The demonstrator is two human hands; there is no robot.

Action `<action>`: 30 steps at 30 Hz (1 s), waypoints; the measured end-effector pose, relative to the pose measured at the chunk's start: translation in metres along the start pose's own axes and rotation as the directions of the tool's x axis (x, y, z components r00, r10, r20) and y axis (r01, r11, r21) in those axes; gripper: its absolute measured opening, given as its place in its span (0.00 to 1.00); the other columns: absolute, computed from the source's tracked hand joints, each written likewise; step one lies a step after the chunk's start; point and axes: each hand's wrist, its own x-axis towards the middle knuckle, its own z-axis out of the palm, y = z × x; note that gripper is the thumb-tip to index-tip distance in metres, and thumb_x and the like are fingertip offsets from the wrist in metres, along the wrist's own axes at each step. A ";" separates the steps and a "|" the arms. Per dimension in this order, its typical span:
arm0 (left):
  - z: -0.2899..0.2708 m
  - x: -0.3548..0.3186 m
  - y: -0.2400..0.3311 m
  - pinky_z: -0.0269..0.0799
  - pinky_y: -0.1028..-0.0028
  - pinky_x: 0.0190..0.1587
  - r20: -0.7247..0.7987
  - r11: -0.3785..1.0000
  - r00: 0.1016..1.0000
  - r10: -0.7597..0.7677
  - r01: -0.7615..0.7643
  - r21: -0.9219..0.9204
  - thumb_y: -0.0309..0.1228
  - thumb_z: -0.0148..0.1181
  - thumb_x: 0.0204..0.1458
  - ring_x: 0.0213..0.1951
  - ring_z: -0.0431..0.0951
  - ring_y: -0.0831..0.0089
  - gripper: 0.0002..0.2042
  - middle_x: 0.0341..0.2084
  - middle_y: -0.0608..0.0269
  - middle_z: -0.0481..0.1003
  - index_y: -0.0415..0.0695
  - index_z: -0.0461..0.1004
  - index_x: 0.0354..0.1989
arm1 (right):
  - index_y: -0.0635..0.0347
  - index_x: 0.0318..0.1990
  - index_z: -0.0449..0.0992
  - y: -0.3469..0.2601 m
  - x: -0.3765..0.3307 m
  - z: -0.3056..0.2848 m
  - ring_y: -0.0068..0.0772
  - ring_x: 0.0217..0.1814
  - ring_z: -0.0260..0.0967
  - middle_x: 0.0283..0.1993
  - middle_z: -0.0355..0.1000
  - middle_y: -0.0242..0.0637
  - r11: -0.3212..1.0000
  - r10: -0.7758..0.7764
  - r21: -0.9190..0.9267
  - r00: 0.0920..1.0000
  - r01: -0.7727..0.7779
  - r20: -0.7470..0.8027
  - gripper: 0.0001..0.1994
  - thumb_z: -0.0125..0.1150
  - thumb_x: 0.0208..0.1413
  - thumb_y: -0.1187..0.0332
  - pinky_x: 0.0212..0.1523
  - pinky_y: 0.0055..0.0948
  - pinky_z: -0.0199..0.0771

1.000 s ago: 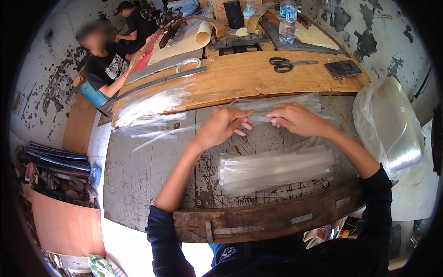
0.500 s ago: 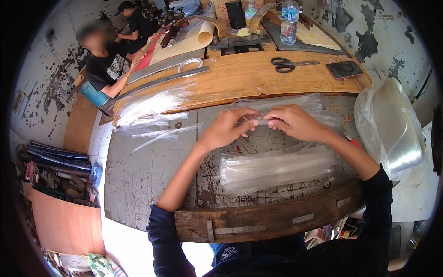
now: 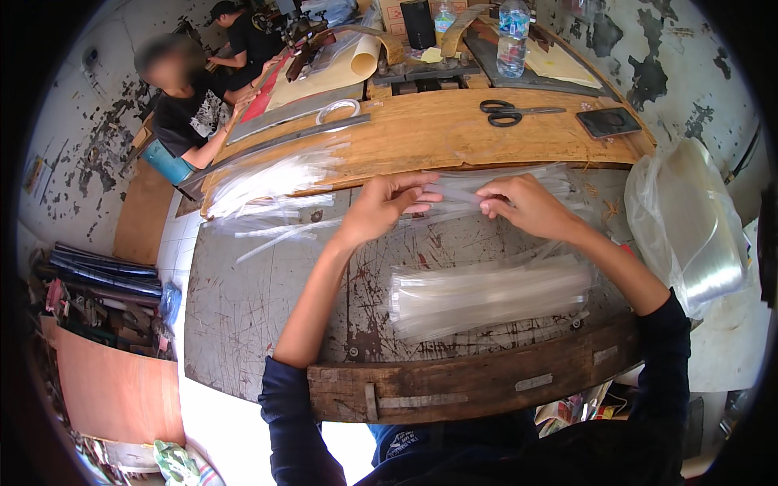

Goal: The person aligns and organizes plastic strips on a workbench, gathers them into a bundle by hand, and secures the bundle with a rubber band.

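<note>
A clear plastic strip [image 3: 458, 193] stretches between my two hands above the scratched grey work surface. My left hand [image 3: 387, 209] grips its left end, with the fingers bent around it. The other end is pinched between thumb and fingers of my right hand [image 3: 525, 206]. Just beyond my hands lies a loose bunch of similar clear strips [image 3: 545, 180], partly hidden by them. Nearer to me rests a thick, neat stack of strips [image 3: 490, 296], lying crosswise.
Loose strips [image 3: 271, 180] are heaped at the left. Scissors [image 3: 519, 112], a phone [image 3: 608, 122], a tape roll [image 3: 338, 113] and a water bottle [image 3: 512, 39] stand or lie on the wooden board. Rolled clear sheet [image 3: 689, 223] is at the right. A co-worker [image 3: 190, 113] sits far left.
My hands have moved apart, the left one leftward and the right one slightly rightward. More of the strip now shows between them.
</note>
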 end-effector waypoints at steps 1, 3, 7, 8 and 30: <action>-0.001 0.000 0.000 0.72 0.75 0.46 0.011 1.000 1.000 -0.009 0.009 0.003 0.21 0.43 0.56 0.47 0.73 0.65 0.15 0.47 0.52 0.69 0.33 0.64 0.52 | 0.72 0.38 0.73 0.000 0.000 0.000 0.32 0.27 0.71 0.25 0.73 0.44 1.000 -0.006 0.010 1.000 0.006 -0.006 0.09 0.52 0.51 0.75 0.30 0.28 0.69; -0.002 0.001 -0.002 0.72 0.74 0.47 0.014 1.000 1.000 -0.010 0.010 0.005 0.21 0.43 0.56 0.47 0.72 0.64 0.15 0.48 0.52 0.68 0.34 0.64 0.52 | 0.73 0.38 0.72 0.000 0.000 0.001 0.32 0.27 0.71 0.26 0.73 0.44 1.000 -0.014 0.011 1.000 0.014 -0.016 0.09 0.51 0.52 0.76 0.31 0.28 0.70; 0.002 0.000 -0.002 0.72 0.74 0.47 0.011 0.999 1.000 -0.010 0.011 -0.034 0.23 0.44 0.56 0.47 0.73 0.64 0.14 0.47 0.51 0.69 0.34 0.66 0.50 | 0.73 0.40 0.72 -0.002 -0.001 0.000 0.32 0.29 0.72 0.29 0.73 0.44 0.998 -0.057 -0.017 0.998 0.056 -0.013 0.11 0.48 0.52 0.77 0.33 0.28 0.71; 0.003 0.000 -0.002 0.72 0.74 0.47 0.010 0.999 1.000 -0.012 0.012 -0.034 0.23 0.44 0.56 0.47 0.73 0.64 0.14 0.47 0.51 0.69 0.34 0.66 0.50 | 0.73 0.40 0.72 -0.003 -0.001 0.000 0.32 0.29 0.72 0.29 0.73 0.44 0.998 -0.057 -0.016 0.998 0.057 -0.012 0.11 0.48 0.52 0.77 0.33 0.28 0.71; 0.014 0.002 -0.010 0.74 0.78 0.42 -0.092 0.998 0.993 -0.067 0.065 -0.022 0.24 0.50 0.54 0.40 0.75 0.72 0.13 0.41 0.57 0.73 0.39 0.70 0.48 | 0.71 0.36 0.73 -0.009 -0.002 0.006 0.46 0.29 0.67 0.28 0.71 0.50 0.997 -0.044 -0.061 0.994 0.038 -0.098 0.09 0.53 0.50 0.73 0.32 0.36 0.64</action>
